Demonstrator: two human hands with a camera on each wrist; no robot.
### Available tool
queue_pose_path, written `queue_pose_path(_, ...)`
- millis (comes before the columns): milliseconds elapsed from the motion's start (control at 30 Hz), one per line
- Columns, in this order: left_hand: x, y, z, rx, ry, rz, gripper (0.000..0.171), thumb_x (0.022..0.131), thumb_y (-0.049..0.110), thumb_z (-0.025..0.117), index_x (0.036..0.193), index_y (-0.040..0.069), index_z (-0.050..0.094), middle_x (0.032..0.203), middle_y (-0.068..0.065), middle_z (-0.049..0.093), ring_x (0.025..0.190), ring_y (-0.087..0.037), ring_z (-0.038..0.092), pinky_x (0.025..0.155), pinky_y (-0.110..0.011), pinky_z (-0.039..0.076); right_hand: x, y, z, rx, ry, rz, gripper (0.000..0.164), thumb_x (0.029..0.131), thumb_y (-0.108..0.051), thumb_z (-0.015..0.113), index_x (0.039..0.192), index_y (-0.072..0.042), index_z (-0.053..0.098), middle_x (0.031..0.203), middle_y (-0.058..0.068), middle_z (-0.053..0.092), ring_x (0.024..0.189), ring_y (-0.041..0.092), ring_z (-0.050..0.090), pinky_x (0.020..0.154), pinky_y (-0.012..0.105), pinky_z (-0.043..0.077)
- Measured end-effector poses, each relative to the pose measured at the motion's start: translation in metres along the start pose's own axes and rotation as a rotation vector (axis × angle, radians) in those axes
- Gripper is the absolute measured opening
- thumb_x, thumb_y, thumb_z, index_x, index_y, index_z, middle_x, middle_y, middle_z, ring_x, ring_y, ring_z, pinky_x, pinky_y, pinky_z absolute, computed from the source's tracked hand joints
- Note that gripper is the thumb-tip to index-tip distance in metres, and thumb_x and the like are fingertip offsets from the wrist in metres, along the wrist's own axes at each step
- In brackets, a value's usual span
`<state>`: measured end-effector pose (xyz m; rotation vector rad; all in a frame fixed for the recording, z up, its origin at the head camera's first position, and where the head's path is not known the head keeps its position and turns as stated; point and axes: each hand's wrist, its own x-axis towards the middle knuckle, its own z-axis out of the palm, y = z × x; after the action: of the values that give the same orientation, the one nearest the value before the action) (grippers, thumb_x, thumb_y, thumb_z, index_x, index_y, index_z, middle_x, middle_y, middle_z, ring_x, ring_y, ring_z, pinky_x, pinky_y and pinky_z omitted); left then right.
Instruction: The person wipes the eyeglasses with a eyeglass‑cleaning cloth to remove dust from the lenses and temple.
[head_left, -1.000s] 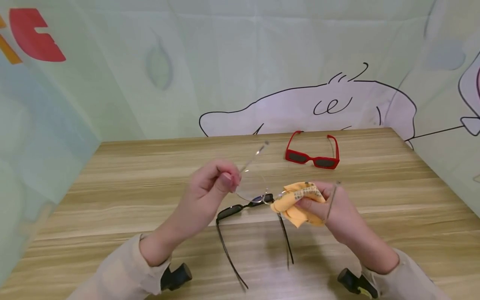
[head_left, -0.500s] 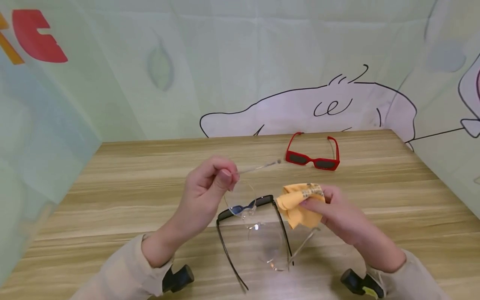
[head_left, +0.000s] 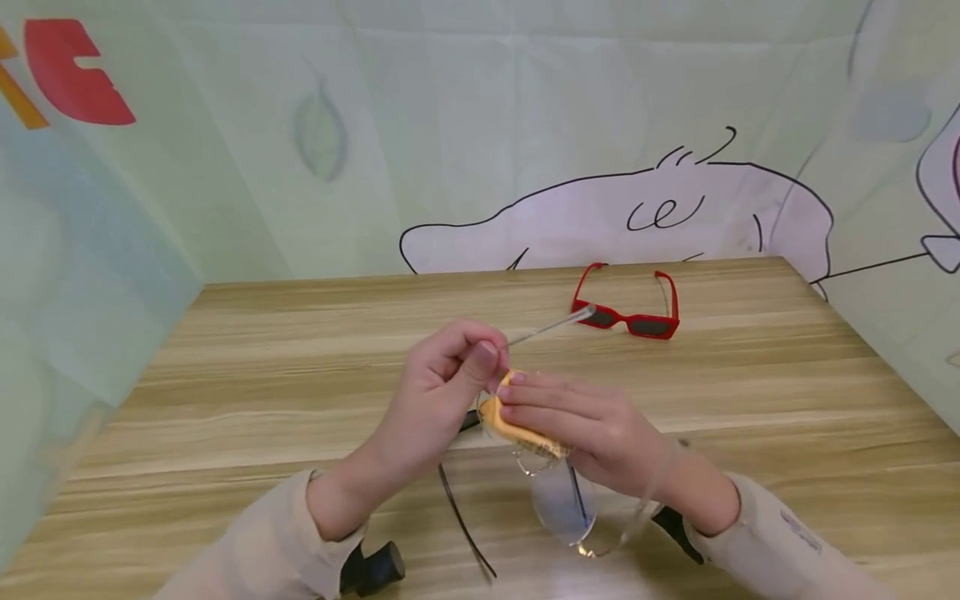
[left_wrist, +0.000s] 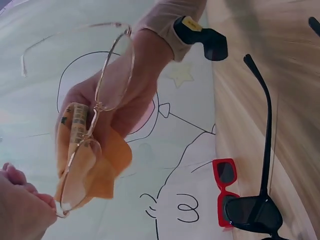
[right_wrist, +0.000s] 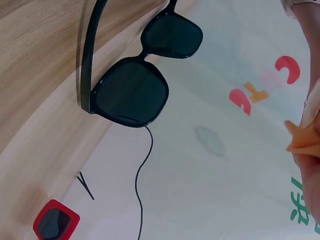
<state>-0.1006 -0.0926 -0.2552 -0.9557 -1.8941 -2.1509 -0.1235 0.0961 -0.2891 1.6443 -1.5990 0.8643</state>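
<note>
My left hand pinches a pair of clear eyeglasses with a thin gold frame, near one hinge, holding them up over the table. One temple points away to the right; the other lens hangs low on the near side. With my right hand I hold a folded orange cleaning cloth over the lens closest to my left fingers. The left wrist view shows the cloth behind that lens, the right hand gripping it. In the right wrist view only a corner of the cloth shows.
Black sunglasses lie on the wooden table beneath my hands, partly covered by them in the head view. Red sunglasses with dark lenses rest at the back right. A printed backdrop stands behind the table.
My right hand has moved left with the cloth, from beside the eyeglasses onto the lens near my left hand. The eyeglasses have turned, their far lens dropping toward the near side.
</note>
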Motion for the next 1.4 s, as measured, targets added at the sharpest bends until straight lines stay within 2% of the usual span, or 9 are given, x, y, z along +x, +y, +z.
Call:
queue_pose_path(167, 0.0, -0.002, 0.004, -0.166, -0.008, -0.114, 0.031, 0.089, 0.036, 0.054, 0.085, 0.005, 0.054, 0.074, 0.003, 0.049, 0.065, -0.009, 0.044, 0.058, -0.018, 0.038, 0.003, 0.0, 0.002, 0.004, -0.122, -0.046, 0.022, 0.096, 0.0, 0.047, 0.109, 0.006, 0.064, 0.11, 0.015, 0.065, 0.108, 0.03, 0.059, 0.093, 0.037, 0.045)
queue_pose_path(267, 0.001, -0.003, 0.005, -0.21, -0.005, -0.148, 0.025, 0.088, 0.037, 0.056, 0.085, 0.012, 0.056, 0.072, 0.002, 0.048, 0.063, -0.009, 0.042, 0.056, -0.017, 0.037, 0.003, -0.001, 0.002, -0.002, -0.165, -0.047, 0.023, 0.096, 0.0, 0.047, 0.112, 0.005, 0.062, 0.113, 0.015, 0.064, 0.109, 0.03, 0.058, 0.093, 0.036, 0.044)
queue_pose_path(467, 0.002, -0.006, 0.002, -0.235, 0.051, -0.152, 0.023, 0.089, 0.034, 0.057, 0.085, 0.011, 0.056, 0.073, 0.002, 0.047, 0.067, -0.009, 0.042, 0.062, -0.019, 0.036, 0.001, -0.001, 0.005, 0.029, -0.176, -0.094, 0.023, 0.097, -0.001, 0.045, 0.107, 0.003, 0.065, 0.109, 0.016, 0.065, 0.105, 0.026, 0.061, 0.095, 0.038, 0.043)
queue_pose_path(667, 0.001, -0.011, -0.001, -0.219, 0.041, -0.132, 0.02, 0.09, 0.031, 0.056, 0.083, 0.013, 0.057, 0.071, 0.004, 0.048, 0.067, -0.009, 0.043, 0.064, -0.02, 0.036, -0.003, -0.004, 0.006, 0.056, -0.203, -0.081, 0.029, 0.097, 0.001, 0.038, 0.105, 0.0, 0.066, 0.106, 0.013, 0.066, 0.104, 0.023, 0.062, 0.097, 0.038, 0.041)
queue_pose_path(767, 0.0, -0.011, 0.0, -0.18, 0.043, -0.129, 0.023, 0.088, 0.032, 0.057, 0.082, 0.01, 0.057, 0.072, 0.004, 0.049, 0.068, -0.01, 0.044, 0.066, -0.02, 0.038, -0.005, -0.006, 0.009, 0.011, -0.208, -0.072, 0.027, 0.097, 0.0, 0.04, 0.108, 0.001, 0.065, 0.109, 0.014, 0.065, 0.106, 0.024, 0.061, 0.099, 0.038, 0.04)
queue_pose_path(933, -0.001, -0.011, 0.004, -0.16, 0.034, -0.158, 0.039, 0.086, 0.033, 0.058, 0.083, -0.005, 0.053, 0.072, 0.002, 0.05, 0.065, -0.009, 0.045, 0.061, -0.019, 0.038, -0.005, -0.012, 0.014, -0.113, -0.2, -0.03, 0.027, 0.098, 0.0, 0.04, 0.111, 0.002, 0.063, 0.114, 0.013, 0.064, 0.109, 0.026, 0.059, 0.1, 0.038, 0.038)
queue_pose_path(1033, -0.002, -0.009, 0.007, -0.182, 0.026, -0.193, 0.044, 0.085, 0.035, 0.058, 0.083, -0.009, 0.051, 0.071, 0.002, 0.05, 0.063, -0.009, 0.043, 0.057, -0.018, 0.036, -0.002, -0.015, 0.016, -0.179, -0.191, -0.009, 0.027, 0.098, -0.001, 0.04, 0.111, 0.002, 0.064, 0.114, 0.012, 0.064, 0.11, 0.025, 0.058, 0.1, 0.037, 0.038)
queue_pose_path(1200, -0.002, -0.007, 0.007, -0.216, 0.02, -0.185, 0.037, 0.085, 0.037, 0.058, 0.083, 0.0, 0.054, 0.069, 0.002, 0.049, 0.062, -0.008, 0.043, 0.055, -0.017, 0.036, 0.004, -0.019, 0.018, -0.279, -0.14, 0.002, 0.026, 0.098, -0.002, 0.042, 0.108, 0.003, 0.066, 0.112, 0.014, 0.065, 0.107, 0.025, 0.06, 0.094, 0.036, 0.044)
queue_pose_path(1400, -0.002, -0.005, 0.005, -0.283, 0.001, -0.167, 0.023, 0.088, 0.035, 0.057, 0.083, 0.013, 0.058, 0.07, 0.003, 0.048, 0.064, -0.008, 0.044, 0.056, -0.016, 0.037, 0.006, -0.022, 0.02, -0.296, -0.04, -0.013, 0.024, 0.096, -0.002, 0.045, 0.101, 0.005, 0.068, 0.105, 0.018, 0.066, 0.098, 0.028, 0.064, 0.086, 0.036, 0.049)
